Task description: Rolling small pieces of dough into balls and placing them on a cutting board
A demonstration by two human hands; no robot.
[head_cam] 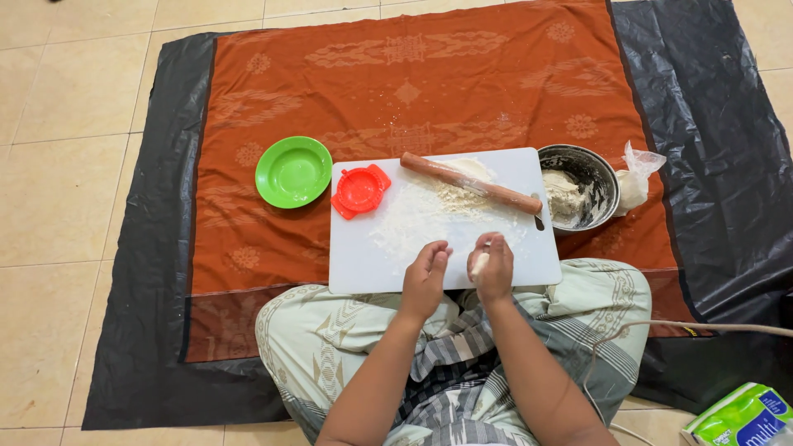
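I judge I'm shaping: my right hand [494, 266] pinches a small dough piece [480, 263] over the near edge of the white cutting board [372, 260], left hand [426, 272] loosely curled empty beside it, so flattening needs the rolling pin [471, 183] beyond.

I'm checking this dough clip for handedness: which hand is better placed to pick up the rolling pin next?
Probably the right hand: the rolling pin slopes down to its side of the cutting board. It holds a small piece of dough, though, while the left hand looks empty but lies farther off.
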